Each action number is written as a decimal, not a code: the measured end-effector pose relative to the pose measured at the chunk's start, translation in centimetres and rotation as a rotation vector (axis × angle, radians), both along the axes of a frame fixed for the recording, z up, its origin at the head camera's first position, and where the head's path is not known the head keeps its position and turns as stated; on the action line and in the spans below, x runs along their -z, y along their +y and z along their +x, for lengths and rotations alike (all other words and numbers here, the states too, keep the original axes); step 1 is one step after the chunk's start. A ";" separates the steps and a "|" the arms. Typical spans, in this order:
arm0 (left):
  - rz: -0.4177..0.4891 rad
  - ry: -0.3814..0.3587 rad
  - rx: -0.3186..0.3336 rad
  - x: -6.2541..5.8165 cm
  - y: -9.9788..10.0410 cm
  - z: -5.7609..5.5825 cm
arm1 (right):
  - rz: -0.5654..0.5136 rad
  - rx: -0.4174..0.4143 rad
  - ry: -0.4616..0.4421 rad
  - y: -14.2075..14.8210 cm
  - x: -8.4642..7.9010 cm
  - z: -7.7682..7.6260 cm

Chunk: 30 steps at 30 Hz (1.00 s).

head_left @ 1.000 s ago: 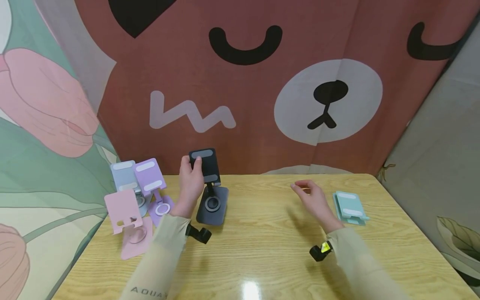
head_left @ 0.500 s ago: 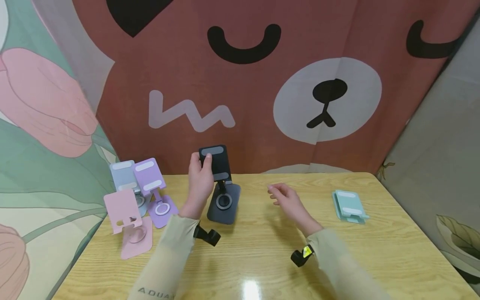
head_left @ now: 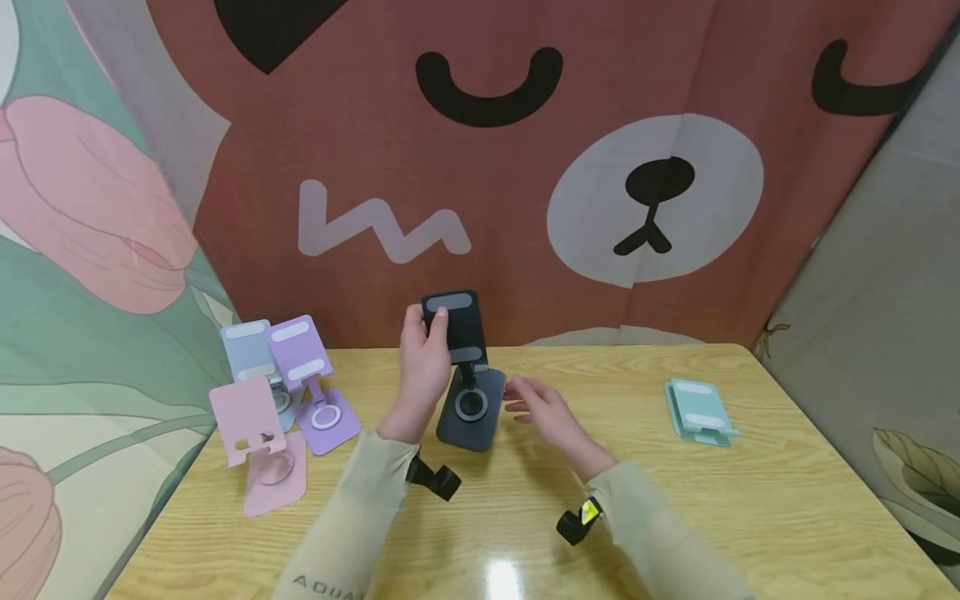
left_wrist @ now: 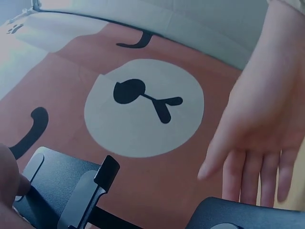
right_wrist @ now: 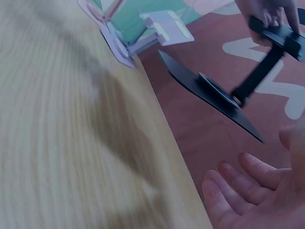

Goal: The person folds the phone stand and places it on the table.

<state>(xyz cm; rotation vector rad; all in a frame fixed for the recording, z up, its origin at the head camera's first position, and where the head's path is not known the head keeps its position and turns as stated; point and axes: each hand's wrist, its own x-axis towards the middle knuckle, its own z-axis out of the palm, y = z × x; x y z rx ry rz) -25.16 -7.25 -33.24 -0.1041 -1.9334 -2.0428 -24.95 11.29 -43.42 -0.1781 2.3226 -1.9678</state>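
Backing the wood-grain table [head_left: 787,500] hangs a bear-print cloth [head_left: 510,192].

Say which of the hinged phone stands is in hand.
The black rectangular-plated stand, gripped by the left hand; the pale blue stand, purple stand, pink stand and mint-green stand rest on the wooden table.

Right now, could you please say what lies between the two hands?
In the head view, the black two-plate stand, which the left hand grips.
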 end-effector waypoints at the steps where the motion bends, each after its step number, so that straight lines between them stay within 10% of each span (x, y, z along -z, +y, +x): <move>1: 0.005 -0.002 0.004 0.0 0.2 0.0 | -0.011 -0.001 -0.010 -0.3 0.1 0.1; 13: 0.005 -0.017 0.061 0.1 1.8 1.1 | 0.016 0.109 -0.141 -1.7 0.7 1.0; 30: -0.019 0.068 0.119 0.5 2.4 1.3 | -0.079 0.184 -0.085 -0.9 0.6 0.9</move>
